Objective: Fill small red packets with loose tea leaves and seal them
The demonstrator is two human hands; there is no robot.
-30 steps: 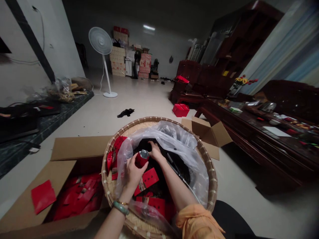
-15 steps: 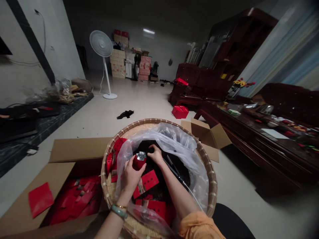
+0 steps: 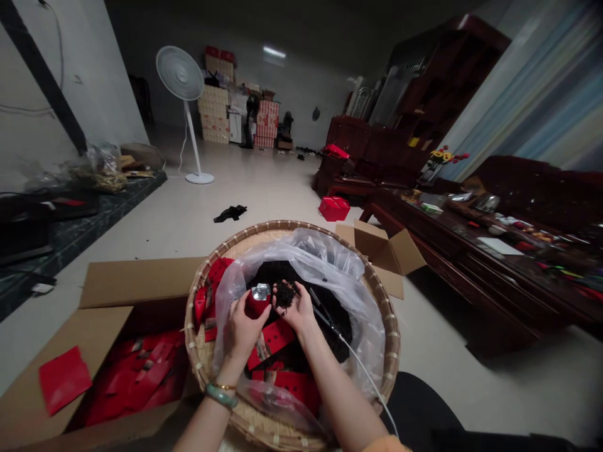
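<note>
Round woven basket (image 3: 392, 351) sits in front, open cardboard box (image 3: 106, 282) beside it | clear plastic bag (image 3: 372, 307) lies inside, dark leaves within | right hand (image 3: 299, 309) cups dark leaves (image 3: 285, 295), palm up | left hand (image 3: 242, 329) grips small red packet (image 3: 258, 305)

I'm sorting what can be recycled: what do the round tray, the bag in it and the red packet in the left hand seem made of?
Round tray: probably bamboo, matte tan, with a woven base and bound rim.
Bag: thin, glossy plastic, cloudy and creased.
Red packet: silvery, foil-like inside at its opening; film or paper outside, I can't tell.
</note>
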